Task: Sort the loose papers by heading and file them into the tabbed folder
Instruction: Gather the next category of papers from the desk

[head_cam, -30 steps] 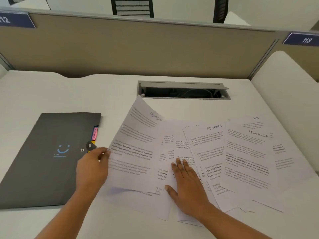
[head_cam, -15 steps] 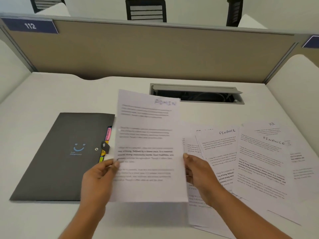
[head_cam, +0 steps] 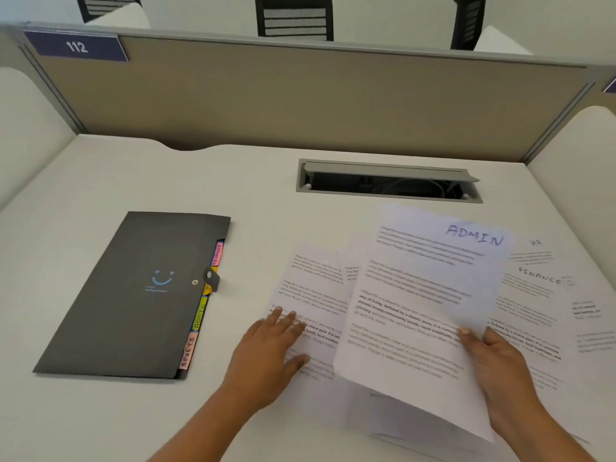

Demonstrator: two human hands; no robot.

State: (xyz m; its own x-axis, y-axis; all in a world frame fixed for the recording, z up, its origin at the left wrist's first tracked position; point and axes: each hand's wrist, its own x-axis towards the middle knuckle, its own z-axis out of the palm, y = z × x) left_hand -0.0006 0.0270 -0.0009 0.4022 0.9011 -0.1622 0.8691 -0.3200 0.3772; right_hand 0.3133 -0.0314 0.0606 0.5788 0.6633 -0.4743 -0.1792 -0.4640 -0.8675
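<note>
Two bare arms belong to the person; the left forearm [head_cam: 213, 418] is slim and uncovered from the wrist down to the picture's lower edge; the right forearm [head_cam: 533, 425] is likewise bare skin along all of its visible length, with a narrow wrist; the left grip [head_cam: 273, 348] shows four long, slender fingers and a thumb, the fingertips softened by blur, so the nails cannot be made out; the right grip [head_cam: 496, 358] shows its smooth back with faint knuckle ridges, and a thumb whose nail is short and rounded; its other fingers are hidden.
</note>
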